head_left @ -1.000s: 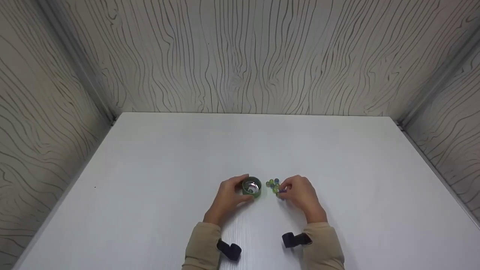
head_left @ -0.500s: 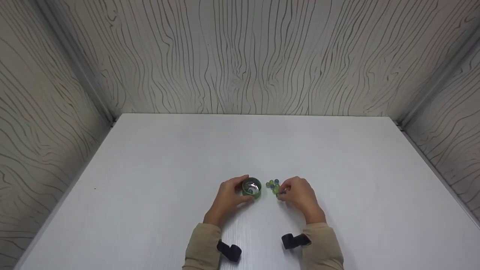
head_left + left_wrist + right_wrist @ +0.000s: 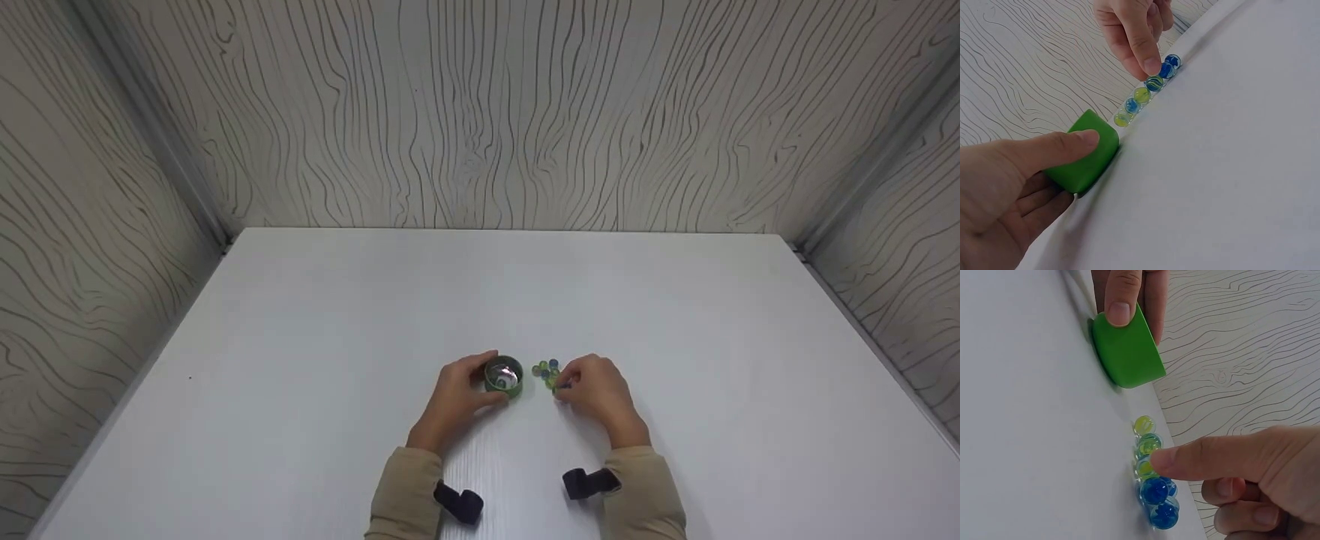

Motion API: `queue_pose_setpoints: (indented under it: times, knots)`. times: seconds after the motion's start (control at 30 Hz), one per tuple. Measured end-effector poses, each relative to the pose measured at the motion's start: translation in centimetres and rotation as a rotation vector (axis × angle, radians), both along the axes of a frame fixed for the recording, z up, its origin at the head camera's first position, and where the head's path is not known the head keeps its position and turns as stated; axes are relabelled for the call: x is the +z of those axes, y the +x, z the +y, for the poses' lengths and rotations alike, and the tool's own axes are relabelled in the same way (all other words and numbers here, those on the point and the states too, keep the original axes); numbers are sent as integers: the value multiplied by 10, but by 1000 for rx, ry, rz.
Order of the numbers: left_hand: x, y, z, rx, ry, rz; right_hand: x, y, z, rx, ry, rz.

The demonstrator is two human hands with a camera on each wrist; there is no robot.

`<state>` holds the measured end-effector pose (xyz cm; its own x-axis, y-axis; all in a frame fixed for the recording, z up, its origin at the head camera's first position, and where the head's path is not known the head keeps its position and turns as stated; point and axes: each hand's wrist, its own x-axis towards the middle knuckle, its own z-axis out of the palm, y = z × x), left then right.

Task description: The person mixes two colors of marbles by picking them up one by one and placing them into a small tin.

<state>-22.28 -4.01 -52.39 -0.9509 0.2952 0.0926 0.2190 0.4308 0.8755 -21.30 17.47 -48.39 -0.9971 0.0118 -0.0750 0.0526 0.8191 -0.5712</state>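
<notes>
My left hand (image 3: 454, 386) grips a small green cup (image 3: 1086, 157) between thumb and fingers, low on the white table. A marble (image 3: 501, 383) shows inside its shiny interior in the head view. To the cup's right lies a tight cluster of clear glass marbles (image 3: 1155, 490) with blue and yellow-green swirls. My right hand (image 3: 600, 388) is at the near right side of this cluster, thumb and forefinger pinching a swirled marble (image 3: 1154, 84). Its other fingers are curled in, and part of the cluster is hidden behind the fingertips.
The white table (image 3: 337, 315) stretches to a wood-grain patterned back wall (image 3: 480, 112), with similar panels at both sides. Dark camera mounts (image 3: 459, 502) stick inward from both sleeved wrists.
The right hand has shifted very slightly toward the left, its fingertips staying at the marbles. The left hand and the cup hold their place.
</notes>
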Motion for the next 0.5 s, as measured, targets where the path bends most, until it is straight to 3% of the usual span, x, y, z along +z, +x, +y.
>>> queue_pose_setpoints:
  times: [0.5]
  knots:
    - [-2, 0, 0, 6, -7, 0, -2, -1, 0, -4, -22, -6]
